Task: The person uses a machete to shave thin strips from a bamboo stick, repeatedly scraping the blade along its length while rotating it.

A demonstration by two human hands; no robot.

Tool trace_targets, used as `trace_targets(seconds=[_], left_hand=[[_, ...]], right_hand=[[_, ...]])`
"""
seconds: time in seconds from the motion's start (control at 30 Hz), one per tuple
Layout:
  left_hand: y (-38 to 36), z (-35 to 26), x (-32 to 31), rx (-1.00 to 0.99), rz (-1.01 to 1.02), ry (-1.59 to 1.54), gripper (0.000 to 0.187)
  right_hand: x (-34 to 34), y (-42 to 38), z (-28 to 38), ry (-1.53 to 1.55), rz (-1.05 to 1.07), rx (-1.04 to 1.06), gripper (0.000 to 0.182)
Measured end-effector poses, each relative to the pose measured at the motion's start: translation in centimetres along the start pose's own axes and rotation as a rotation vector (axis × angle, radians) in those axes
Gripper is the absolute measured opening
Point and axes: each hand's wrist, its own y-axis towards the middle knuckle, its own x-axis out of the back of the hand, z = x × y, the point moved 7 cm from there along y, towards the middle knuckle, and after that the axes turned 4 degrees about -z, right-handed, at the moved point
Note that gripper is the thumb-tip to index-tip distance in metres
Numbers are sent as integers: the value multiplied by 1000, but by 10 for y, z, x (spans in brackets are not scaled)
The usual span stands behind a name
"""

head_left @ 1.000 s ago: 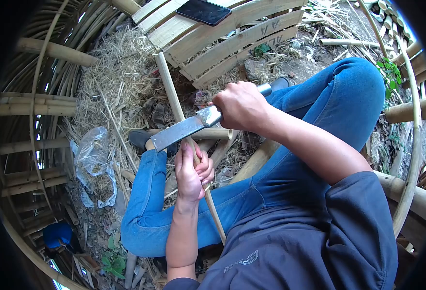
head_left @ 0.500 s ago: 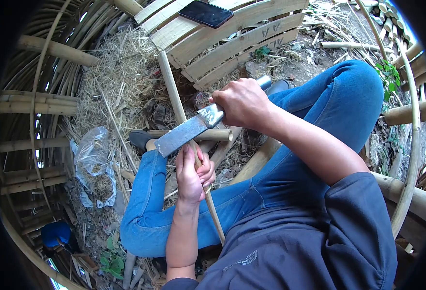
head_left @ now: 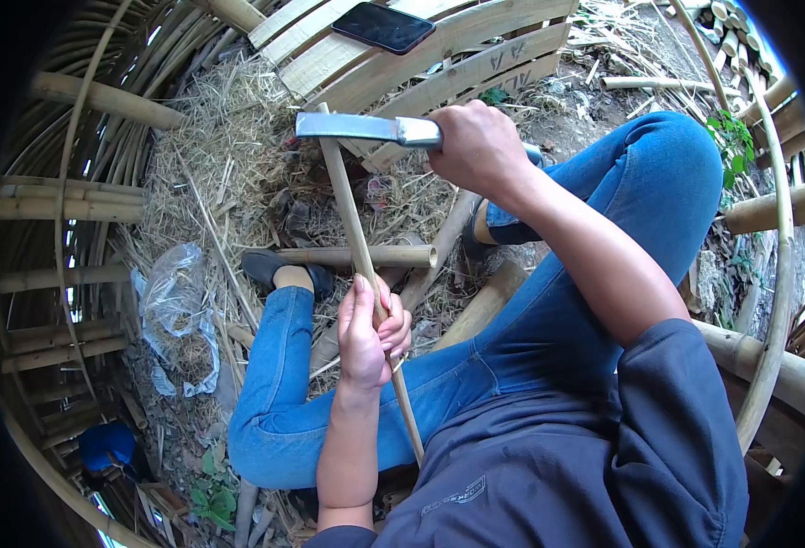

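A long bamboo strip (head_left: 346, 198) slants from near the wooden crate down across my thigh. My left hand (head_left: 366, 338) is wrapped round it at mid-length. The handle of a broad-bladed knife (head_left: 352, 127) is in my closed right hand (head_left: 483, 146). Its blade points left and lies across the upper end of the strip; whether it touches the strip cannot be made out.
A slatted wooden crate (head_left: 448, 57) with a phone (head_left: 383, 27) on top stands ahead. A bamboo tube (head_left: 375, 257) lies across the ground by my feet. At the left are a clear plastic bag (head_left: 176, 283) and straw; bamboo poles (head_left: 110, 99) surround me.
My right hand and the knife have moved forward, from just above my left hand to the strip's far end. The blade has turned more edge-on. My left hand has barely moved.
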Motion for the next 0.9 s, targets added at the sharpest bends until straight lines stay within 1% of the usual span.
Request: trace_targets(seconds=[0.03,0.13,0.23,0.27,0.37,0.4,0.5,0.53,0.63,0.67,0.8,0.9], left_hand=[[1,0,2,8,7,-14,39],[2,-10,4,21,-12,74,34],[6,-17,13,-51,-137,162,28],[6,-20,18,-99,-188,286,26],[10,-18,28,-104,-118,218,25],[7,-21,24,-63,-122,223,29],[5,-23,20,-19,-6,128,35],[1,-23,14,9,-154,123,40],[-1,-22,19,117,-86,-9,42],[-1,-20,21,100,-160,42,44],[-5,-12,17,35,-200,140,47],[-7,-6,17,21,-237,132,46]], right_hand=[[1,-2,-3,21,1,-11,17],[5,-9,5,76,23,-14,17],[0,-20,25,111,143,68,11],[-7,-24,28,117,180,94,10],[-18,-31,38,72,269,169,12],[-20,-32,39,70,277,182,12],[-24,-36,39,57,303,199,13],[-26,-37,39,51,315,195,13],[-28,-39,41,59,319,208,14],[-28,-40,42,66,316,215,14],[-30,-43,44,54,303,213,13],[-28,-43,42,51,276,214,11]])
